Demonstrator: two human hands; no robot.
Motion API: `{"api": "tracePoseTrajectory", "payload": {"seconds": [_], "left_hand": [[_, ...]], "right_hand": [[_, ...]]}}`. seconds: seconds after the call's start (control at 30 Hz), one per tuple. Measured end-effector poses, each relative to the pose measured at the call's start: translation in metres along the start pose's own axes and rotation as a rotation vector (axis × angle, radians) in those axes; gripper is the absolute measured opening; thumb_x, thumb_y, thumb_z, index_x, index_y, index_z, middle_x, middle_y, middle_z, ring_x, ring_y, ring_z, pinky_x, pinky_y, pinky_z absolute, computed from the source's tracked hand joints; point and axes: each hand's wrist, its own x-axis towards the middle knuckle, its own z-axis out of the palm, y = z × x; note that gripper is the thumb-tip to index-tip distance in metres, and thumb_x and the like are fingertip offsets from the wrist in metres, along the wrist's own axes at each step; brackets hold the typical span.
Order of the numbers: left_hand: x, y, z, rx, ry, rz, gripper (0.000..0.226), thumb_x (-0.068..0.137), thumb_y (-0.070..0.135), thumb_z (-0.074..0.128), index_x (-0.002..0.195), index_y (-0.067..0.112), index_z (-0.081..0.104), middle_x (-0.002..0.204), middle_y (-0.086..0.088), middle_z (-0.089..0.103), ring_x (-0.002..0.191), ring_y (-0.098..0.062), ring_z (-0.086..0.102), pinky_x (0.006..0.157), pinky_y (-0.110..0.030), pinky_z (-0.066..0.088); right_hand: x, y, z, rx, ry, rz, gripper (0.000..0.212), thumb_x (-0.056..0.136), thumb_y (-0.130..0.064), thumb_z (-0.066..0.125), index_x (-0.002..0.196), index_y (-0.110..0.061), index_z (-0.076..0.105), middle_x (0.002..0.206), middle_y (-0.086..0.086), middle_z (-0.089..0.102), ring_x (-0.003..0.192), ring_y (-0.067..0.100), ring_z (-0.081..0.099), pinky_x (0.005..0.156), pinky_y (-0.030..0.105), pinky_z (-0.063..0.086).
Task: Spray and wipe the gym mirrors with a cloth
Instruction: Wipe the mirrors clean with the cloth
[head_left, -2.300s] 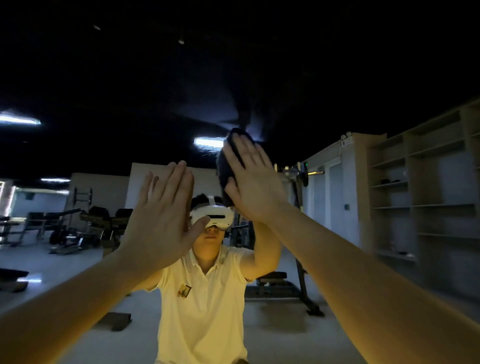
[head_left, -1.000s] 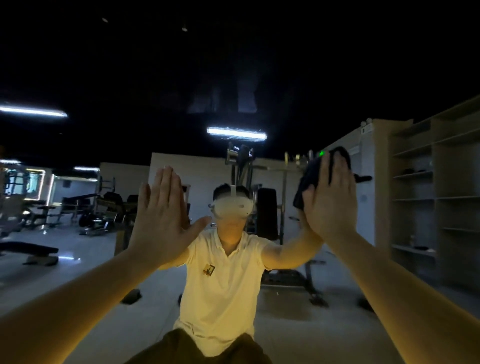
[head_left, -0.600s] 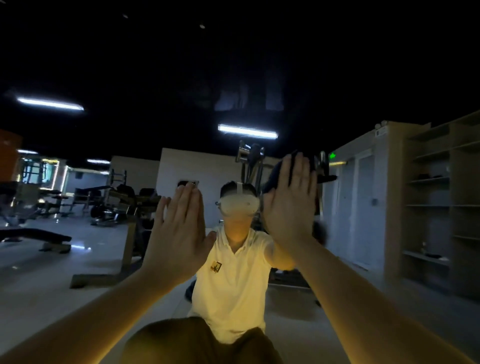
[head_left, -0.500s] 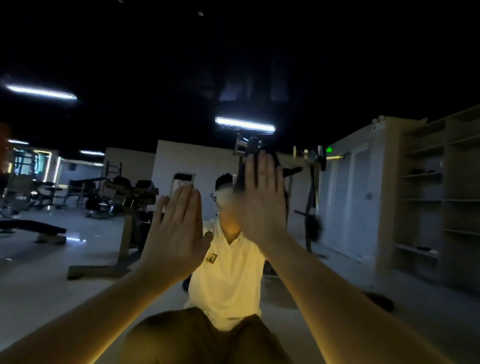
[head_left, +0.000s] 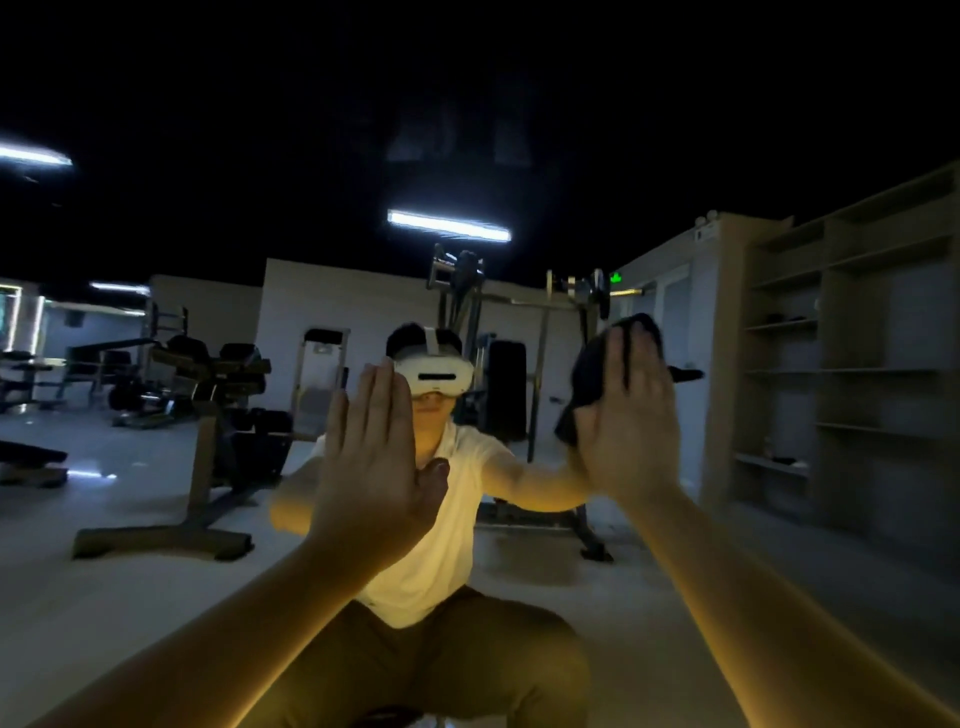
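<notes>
Facing large wall mirror (head_left: 156, 561), glass dead ahead of both hands. right hand (head_left: 631, 421): fingers straight, palm pressing dark crumpled cloth (head_left: 589, 382) flat to the glass, up at right. left hand (head_left: 374, 457): flat, holds nothing, apparently braced on the glass, lower and toward centre. A leftward stroke meets only that hand. Reflected: gym machines (head_left: 223, 395), wooden shelving (head_left: 852, 364).

The pale, glossy floor (head_left: 130, 587) carries gym machines: a dark frame (head_left: 200, 467) stands on its flat foot at the left, a low bench (head_left: 31, 460) sits by the left edge, and a taller rack (head_left: 456, 280) stands farther back. At the right, wooden shelves (head_left: 831, 374) hold a few small dark items (head_left: 782, 460).
</notes>
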Motion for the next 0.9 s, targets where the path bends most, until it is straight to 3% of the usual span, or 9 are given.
{"api": "tracePoseTrajectory", "payload": {"seconds": [0.13, 0.27, 0.4, 0.53, 0.67, 0.8, 0.9], "left_hand": [[-0.001, -0.003, 0.004, -0.019, 0.017, 0.009, 0.092, 0.1, 0.053, 0.052, 0.161, -0.008, 0.019, 0.171, -0.028, 0.011, 0.161, -0.039, 0.006, 0.126, -0.064, 0.018], [-0.006, -0.009, 0.006, -0.027, 0.055, 0.033, 0.086, 0.101, 0.05, 0.052, 0.161, -0.006, 0.025, 0.171, -0.025, 0.017, 0.161, -0.038, 0.011, 0.125, -0.064, 0.02], [-0.026, -0.013, 0.006, -0.04, 0.036, -0.005, 0.083, 0.103, 0.052, 0.045, 0.165, 0.003, 0.02, 0.173, -0.018, 0.014, 0.162, -0.032, 0.008, 0.128, -0.06, 0.014], [-0.059, -0.021, 0.004, -0.14, 0.092, -0.029, 0.071, 0.105, 0.037, 0.04, 0.163, 0.0, 0.021, 0.172, -0.02, 0.017, 0.161, -0.034, 0.014, 0.129, -0.059, 0.013], [-0.082, -0.016, 0.007, -0.14, 0.075, -0.074, 0.069, 0.102, 0.03, 0.044, 0.162, -0.001, 0.027, 0.171, -0.022, 0.02, 0.16, -0.035, 0.017, 0.125, -0.066, 0.02], [-0.083, 0.009, 0.01, -0.086, 0.052, 0.023, 0.081, 0.097, 0.039, 0.058, 0.16, -0.003, 0.029, 0.171, -0.021, 0.02, 0.161, -0.034, 0.015, 0.129, -0.059, 0.014], [-0.076, 0.032, 0.017, -0.07, 0.044, -0.023, 0.091, 0.097, 0.054, 0.055, 0.162, -0.003, 0.026, 0.172, -0.021, 0.017, 0.161, -0.034, 0.012, 0.13, -0.057, 0.01]], "right_hand": [[-0.01, 0.045, -0.002, 0.072, 0.012, 0.229, 0.078, 0.093, -0.035, 0.023, 0.163, -0.002, 0.013, 0.166, 0.027, 0.019, 0.153, 0.043, 0.02, 0.122, 0.059, 0.026], [-0.015, 0.001, 0.01, 0.132, 0.086, 0.254, 0.076, 0.096, -0.036, 0.021, 0.163, -0.001, 0.012, 0.167, 0.027, 0.016, 0.156, 0.042, 0.016, 0.125, 0.058, 0.019], [-0.027, -0.068, 0.023, 0.159, 0.108, 0.027, 0.073, 0.101, -0.037, 0.027, 0.165, -0.007, 0.007, 0.171, 0.019, 0.004, 0.159, 0.034, 0.001, 0.128, 0.054, 0.008], [-0.057, -0.133, 0.03, 0.19, 0.045, -0.321, 0.072, 0.105, -0.041, 0.027, 0.165, -0.012, 0.002, 0.171, 0.016, -0.004, 0.159, 0.03, -0.009, 0.128, 0.049, -0.003], [-0.094, -0.137, 0.045, 0.151, -0.026, -0.684, 0.07, 0.108, -0.045, 0.039, 0.165, -0.014, 0.012, 0.172, 0.013, 0.005, 0.16, 0.027, -0.003, 0.13, 0.046, 0.0], [-0.092, -0.069, 0.044, 0.077, 0.002, -0.531, 0.074, 0.106, -0.045, 0.039, 0.165, -0.017, 0.004, 0.171, 0.01, 0.0, 0.159, 0.024, -0.007, 0.129, 0.044, -0.005], [-0.088, -0.005, 0.041, 0.066, 0.016, -0.296, 0.074, 0.103, -0.039, 0.036, 0.165, -0.012, 0.008, 0.171, 0.017, 0.007, 0.16, 0.031, 0.001, 0.129, 0.053, 0.008]]}}
